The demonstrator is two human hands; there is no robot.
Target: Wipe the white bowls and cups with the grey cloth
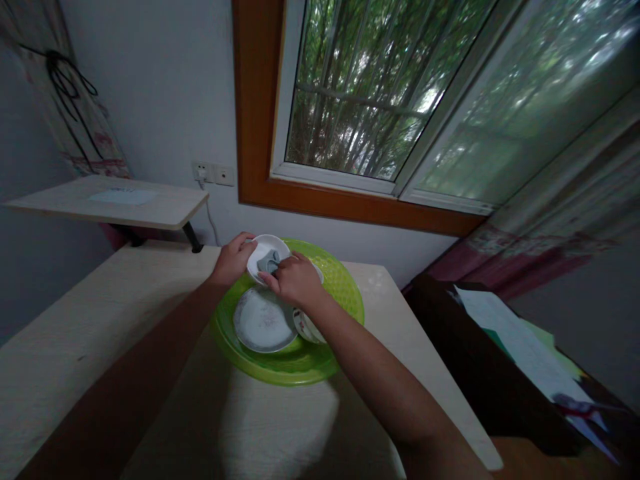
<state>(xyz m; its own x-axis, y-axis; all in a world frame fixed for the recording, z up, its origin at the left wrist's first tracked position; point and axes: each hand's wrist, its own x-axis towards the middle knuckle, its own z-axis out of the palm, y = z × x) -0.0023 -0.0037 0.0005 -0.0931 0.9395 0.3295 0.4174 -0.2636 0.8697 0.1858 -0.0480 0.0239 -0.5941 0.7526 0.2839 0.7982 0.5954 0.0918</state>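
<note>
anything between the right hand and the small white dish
Yes, a grey cloth lies between the right hand's fingers and the inside of the small white dish. At the near rim, nothing visible separates the thumb from it.

The bare left forearm [160, 360] and right forearm [370, 370] slant forward and inward. The left grip [235, 259] pinches, thumb extended; close beside it, the right grip [299, 280] curls its fingers, knuckles up, thumb pointing leftward.
</note>
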